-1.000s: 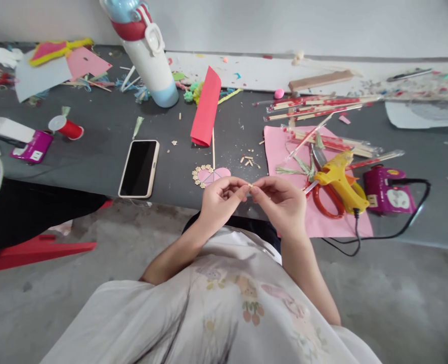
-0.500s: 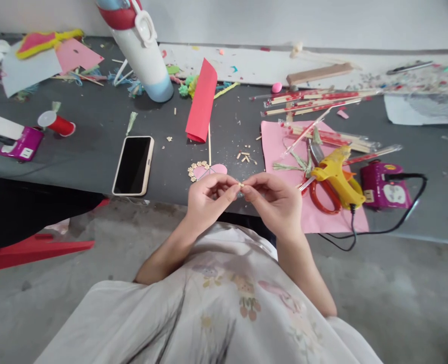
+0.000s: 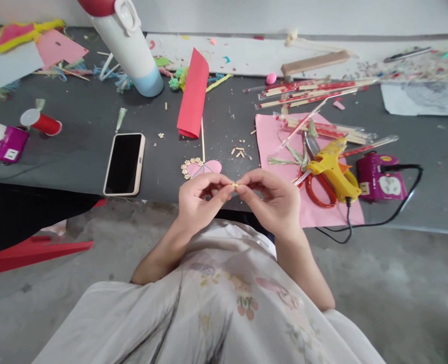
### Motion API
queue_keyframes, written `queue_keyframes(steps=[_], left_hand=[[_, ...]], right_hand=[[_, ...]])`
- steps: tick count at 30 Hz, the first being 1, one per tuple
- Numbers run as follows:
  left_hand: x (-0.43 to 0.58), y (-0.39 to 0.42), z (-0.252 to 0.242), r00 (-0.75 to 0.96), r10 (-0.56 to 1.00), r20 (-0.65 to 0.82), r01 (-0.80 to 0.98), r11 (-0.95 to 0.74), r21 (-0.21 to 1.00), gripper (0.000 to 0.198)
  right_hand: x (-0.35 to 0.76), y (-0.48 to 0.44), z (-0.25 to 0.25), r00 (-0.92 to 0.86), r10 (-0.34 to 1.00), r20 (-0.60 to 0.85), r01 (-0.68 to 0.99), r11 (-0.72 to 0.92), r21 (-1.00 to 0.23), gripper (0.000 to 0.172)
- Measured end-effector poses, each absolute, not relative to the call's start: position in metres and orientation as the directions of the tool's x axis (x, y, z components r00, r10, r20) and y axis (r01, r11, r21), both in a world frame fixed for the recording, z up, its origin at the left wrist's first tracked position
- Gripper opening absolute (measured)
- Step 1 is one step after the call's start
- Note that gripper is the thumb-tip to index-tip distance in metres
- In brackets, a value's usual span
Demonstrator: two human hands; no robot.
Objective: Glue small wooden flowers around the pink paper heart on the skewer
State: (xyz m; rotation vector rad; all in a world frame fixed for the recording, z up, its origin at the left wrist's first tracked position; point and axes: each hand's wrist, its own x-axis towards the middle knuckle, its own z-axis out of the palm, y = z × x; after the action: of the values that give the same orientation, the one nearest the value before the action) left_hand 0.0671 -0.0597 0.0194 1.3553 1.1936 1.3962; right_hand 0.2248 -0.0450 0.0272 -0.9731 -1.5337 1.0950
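Fingertips of my left hand (image 3: 204, 201) and my right hand (image 3: 272, 201) meet at the table's front edge. Both pinch a tiny pale wooden piece (image 3: 234, 185), flower-like but mostly hidden by the fingers. Just beyond my left hand lies a pink heart-shaped piece (image 3: 214, 166), partly covered by that hand. Small pale flowers (image 3: 186, 166) line its left lobe. A thin wooden stick (image 3: 203, 144) runs from it toward a folded red paper (image 3: 193, 96). Short cut stick bits (image 3: 239, 152) lie beyond my fingers.
Right: a yellow hot glue gun (image 3: 332, 169) and red-handled scissors (image 3: 324, 194) on pink paper (image 3: 269, 136), a purple box (image 3: 381, 177) with a cable, and wrapped sticks (image 3: 307, 93). Left: a phone (image 3: 124, 164), a bottle (image 3: 133, 55), and a red thread spool (image 3: 46, 123).
The view has shifted slightly, so the table things sit further left and higher. Both hands stay pinched together on the tiny piece, which shows a little more between the fingertips.
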Motion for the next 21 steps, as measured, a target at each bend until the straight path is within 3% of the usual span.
queue_keyframes(steps=[8,15,21], left_hand=[[0.07,-0.06,0.016,-0.091,0.967,0.236,-0.015,-0.239,0.971,0.005],[0.071,-0.058,0.015,-0.097,0.992,0.085,-0.175,-0.101,0.979,0.012],[0.071,-0.058,0.021,-0.026,0.999,-0.032,-0.195,0.027,0.98,0.016]], right_hand=[[0.226,-0.043,0.025,-0.222,0.89,0.398,0.143,0.433,-0.89,0.005],[0.223,-0.042,0.023,-0.172,0.779,0.604,0.302,0.625,-0.72,0.014],[0.226,-0.043,0.015,-0.192,0.732,0.654,0.355,0.673,-0.649,0.023]])
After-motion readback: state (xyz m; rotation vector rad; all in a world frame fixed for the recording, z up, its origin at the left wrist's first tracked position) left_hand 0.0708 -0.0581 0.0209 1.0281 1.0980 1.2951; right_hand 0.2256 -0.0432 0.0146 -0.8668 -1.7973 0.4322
